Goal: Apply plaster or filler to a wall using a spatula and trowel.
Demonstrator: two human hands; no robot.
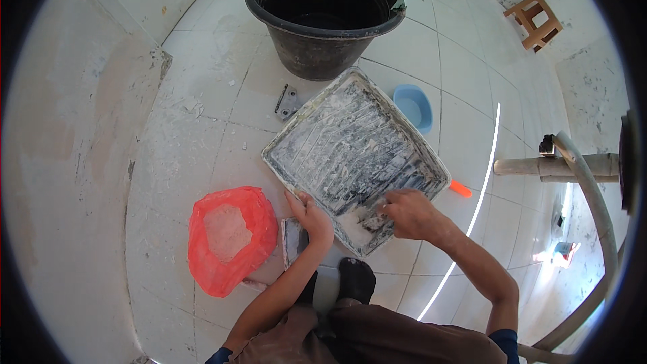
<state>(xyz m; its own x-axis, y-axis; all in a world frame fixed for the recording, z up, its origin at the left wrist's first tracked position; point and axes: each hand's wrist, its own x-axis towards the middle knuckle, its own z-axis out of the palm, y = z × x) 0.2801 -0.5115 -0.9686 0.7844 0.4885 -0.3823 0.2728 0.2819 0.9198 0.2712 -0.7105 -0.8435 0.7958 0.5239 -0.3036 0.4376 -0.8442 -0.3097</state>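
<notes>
A large square tray (337, 141), dark and smeared with dried white material, lies tilted cornerwise on the floor in front of me. My left hand (314, 221) grips its near left rim. My right hand (410, 214) is closed over the tray's near corner, around a small powder-caked tool (373, 221) whose kind I cannot make out. White powder (354, 222) lies in that corner beneath the tool. Left of my left hand stands an open red plastic bag (205, 269) of pale powder. A flat rectangular grey tool (294, 241) lies between bag and tray, partly behind my forearm.
Beyond the tray stands a big black bucket (317, 50). A light blue tub (412, 108) sits by the tray's right side, and an orange handle (460, 189) pokes out below. A grey metal piece (286, 102) lies left. Farther right are a brown stool (534, 21) and pipes (579, 165).
</notes>
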